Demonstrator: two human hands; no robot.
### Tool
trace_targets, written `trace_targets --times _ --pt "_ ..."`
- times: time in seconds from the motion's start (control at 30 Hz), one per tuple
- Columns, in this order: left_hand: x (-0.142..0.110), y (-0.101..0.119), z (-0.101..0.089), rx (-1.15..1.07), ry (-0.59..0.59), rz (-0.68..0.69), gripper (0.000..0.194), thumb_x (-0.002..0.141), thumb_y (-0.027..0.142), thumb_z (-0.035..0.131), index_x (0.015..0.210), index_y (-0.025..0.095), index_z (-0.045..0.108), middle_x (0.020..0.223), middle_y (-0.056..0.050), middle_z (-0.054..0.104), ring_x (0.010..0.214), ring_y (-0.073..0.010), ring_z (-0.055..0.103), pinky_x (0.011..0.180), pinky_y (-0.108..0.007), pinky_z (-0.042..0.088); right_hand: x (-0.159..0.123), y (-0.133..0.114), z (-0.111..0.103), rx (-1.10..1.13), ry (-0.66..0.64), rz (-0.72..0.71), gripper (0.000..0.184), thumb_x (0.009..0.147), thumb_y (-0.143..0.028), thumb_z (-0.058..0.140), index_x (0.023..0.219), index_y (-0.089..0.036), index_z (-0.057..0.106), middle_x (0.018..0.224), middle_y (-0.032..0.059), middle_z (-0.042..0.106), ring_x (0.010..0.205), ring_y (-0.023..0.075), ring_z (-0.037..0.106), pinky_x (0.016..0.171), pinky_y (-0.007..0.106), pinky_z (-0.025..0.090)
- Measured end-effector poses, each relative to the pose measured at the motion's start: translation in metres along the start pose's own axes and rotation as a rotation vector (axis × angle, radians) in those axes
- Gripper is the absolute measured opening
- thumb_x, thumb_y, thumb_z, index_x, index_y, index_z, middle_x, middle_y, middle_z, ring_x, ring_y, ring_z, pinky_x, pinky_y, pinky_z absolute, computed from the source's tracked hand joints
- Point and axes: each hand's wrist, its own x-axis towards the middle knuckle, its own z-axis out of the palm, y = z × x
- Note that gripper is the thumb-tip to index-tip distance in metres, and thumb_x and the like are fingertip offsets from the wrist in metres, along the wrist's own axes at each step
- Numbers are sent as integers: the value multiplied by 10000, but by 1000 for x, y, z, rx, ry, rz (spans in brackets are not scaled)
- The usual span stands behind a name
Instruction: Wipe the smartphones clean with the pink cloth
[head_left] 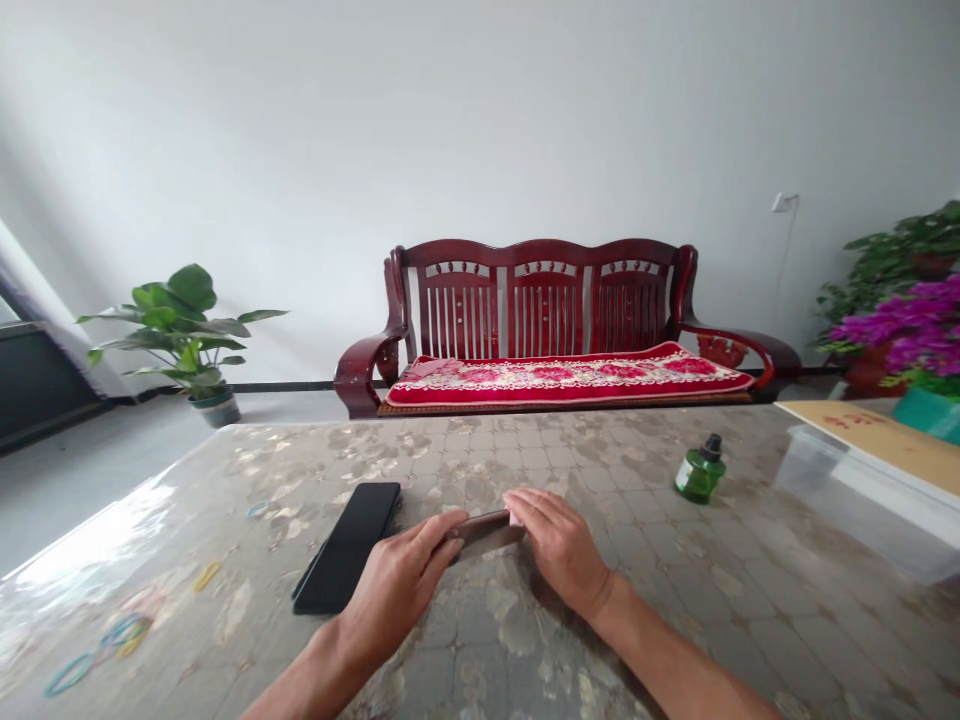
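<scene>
Between my two hands, just above the table, is a thin, flat, brownish-grey piece (489, 526) with a dark upper edge; its kind is unclear. My left hand (401, 565) pinches its left end between thumb and fingers. At the other end, my right hand (561, 548) is closed, fingers together, over a small pale pink piece (515, 518) that peeks out by the fingertips. Whether the pink piece is separate or attached cannot be told. A black smartphone-like slab (349, 548) lies on the table, just left of my left hand.
The table (525, 640) has a patterned cover. A small green bottle (700, 472) with a black cap stands to the right. Farther right is a clear plastic box (847, 500) with a tan sheet on top. Coloured loops (71, 674) and a yellow one (206, 576) lie left.
</scene>
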Motion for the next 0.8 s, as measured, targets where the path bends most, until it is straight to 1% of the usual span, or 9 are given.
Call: trace_targets --times 0.07,0.17,0.23,0.3,0.37,0.47,0.6,0.7,0.8 --pt "-7 -7 7 -38 61 -68 238 981 353 495 1177 275 608 1042 10 750 889 -170 730 784 -200 533 -5 12 6 -2 2 126 352 969 -101 420 1199 -205 665 1104 85 728 1039 207 675 943 363 540" --pt "-13 -14 15 -81 115 -186 230 941 378 533 1114 261 629 896 25 760 757 -167 731 697 -205 544 -12 25 16 23 -49 349 308 940 -118 470 1106 -211 712 1005 76 758 898 211 722 802 314 580" --pt "-15 -16 19 -96 137 -246 220 919 384 545 1077 257 632 836 30 752 722 -172 723 673 -219 541 -17 27 20 70 -98 431 293 927 -138 491 1067 -234 731 979 64 765 858 215 731 759 303 580" --pt "-17 -17 23 -109 143 -291 208 905 385 547 1042 251 628 823 26 744 733 -182 718 679 -239 536 -21 26 23 132 -107 487 289 918 -168 505 1073 -249 735 991 60 766 872 223 733 774 311 576" --pt "-18 -16 28 -131 120 -336 188 900 384 542 997 244 622 823 17 736 749 -193 710 682 -256 528 -22 25 25 214 -64 559 293 912 -214 515 1105 -252 731 1025 64 761 906 231 732 812 327 574" --pt "-18 -16 38 -192 84 -416 161 890 370 536 937 233 607 810 9 724 747 -202 699 683 -274 519 -22 28 30 383 30 719 308 914 -329 517 1114 -239 733 1024 76 761 915 244 734 841 360 579" --pt "-14 -14 53 -349 86 -491 207 862 355 540 1007 223 607 911 -12 731 842 -218 697 765 -297 523 -20 35 39 608 169 891 416 843 -518 602 1068 -198 744 990 109 764 910 283 733 852 421 585" --pt "-11 -8 60 -426 15 -537 282 838 321 521 1073 205 625 1018 -47 720 946 -238 678 837 -318 513 -19 37 43 738 257 945 482 796 -573 644 1050 -176 742 1035 133 753 954 290 723 900 436 569" --pt "-9 5 60 -423 -104 -553 439 754 248 552 1180 167 618 1136 -89 676 1085 -272 617 959 -358 463 -20 36 45 720 264 950 457 808 -547 644 1051 -172 736 1029 134 754 976 287 713 925 441 549"
